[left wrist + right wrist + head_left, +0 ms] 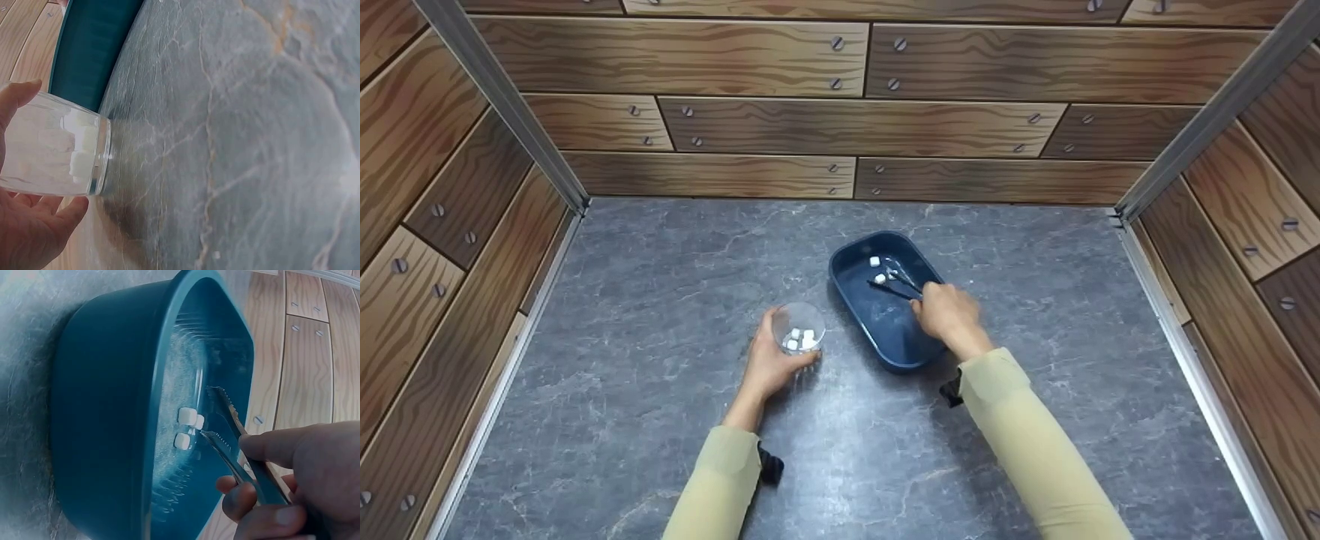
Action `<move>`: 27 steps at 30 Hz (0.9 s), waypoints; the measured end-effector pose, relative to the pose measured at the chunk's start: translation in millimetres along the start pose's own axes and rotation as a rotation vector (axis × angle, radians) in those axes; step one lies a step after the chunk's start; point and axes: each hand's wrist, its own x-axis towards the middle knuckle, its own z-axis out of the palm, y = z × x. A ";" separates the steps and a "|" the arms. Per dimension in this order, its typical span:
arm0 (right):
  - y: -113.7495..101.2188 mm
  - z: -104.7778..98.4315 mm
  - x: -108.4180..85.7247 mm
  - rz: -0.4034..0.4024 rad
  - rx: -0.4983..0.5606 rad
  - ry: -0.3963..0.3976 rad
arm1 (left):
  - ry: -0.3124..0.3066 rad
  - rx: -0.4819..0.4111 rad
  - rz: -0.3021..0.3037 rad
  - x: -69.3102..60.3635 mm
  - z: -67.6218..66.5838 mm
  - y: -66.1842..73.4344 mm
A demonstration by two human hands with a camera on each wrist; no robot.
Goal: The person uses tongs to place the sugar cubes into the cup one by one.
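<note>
My left hand (771,360) holds a clear glass (801,319) upright on the floor, thumb on one side and fingers on the other. Several small white cubes (84,146) lie at the bottom of the glass. To its right stands a dark blue plastic basin (107,410). My right hand (950,311) grips a pair of dark tongs (247,464) over the basin. Their serrated tips are apart, with nothing between them. White cubes (187,416) lie on the basin's floor close to the tips; three show in the right wrist view.
Grey marbled flooring (622,360) lies under the glass and basin. Wood-patterned panels (780,124) wall it in at the back and both sides, with metal rails (1192,375) along the edges.
</note>
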 end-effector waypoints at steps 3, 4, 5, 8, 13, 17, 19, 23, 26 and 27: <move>0.1 1.7 2.8 -0.008 -0.005 0.002 | 0.000 0.008 -0.003 -0.1 0.1 0.0; 0.2 2.0 3.7 -0.011 -0.007 0.003 | 0.000 0.012 -0.003 -0.2 0.2 0.1; 0.1 2.4 4.4 -0.014 -0.010 0.004 | 0.001 0.014 -0.002 -0.3 0.2 0.2; -0.3 3.9 6.6 -0.022 -0.022 0.006 | 0.001 0.017 0.001 -0.4 0.4 0.5; -0.5 7.2 9.3 -0.032 -0.047 0.001 | -0.001 0.016 0.000 -0.5 0.2 0.7; -0.3 9.6 10.6 -0.041 -0.051 0.000 | -0.001 0.024 -0.001 -0.4 0.1 0.5; -0.5 10.8 11.5 -0.044 -0.053 0.003 | -0.001 0.029 -0.004 -0.5 0.0 0.5; -1.2 12.5 12.8 -0.050 -0.051 0.008 | 0.000 0.036 -0.014 -0.9 0.1 0.6; -2.5 12.5 12.9 -0.044 -0.050 -0.001 | -0.003 0.030 -0.017 -1.2 0.2 1.1; -2.9 12.4 12.9 -0.038 -0.052 -0.005 | -0.004 0.026 -0.016 -1.3 0.2 1.3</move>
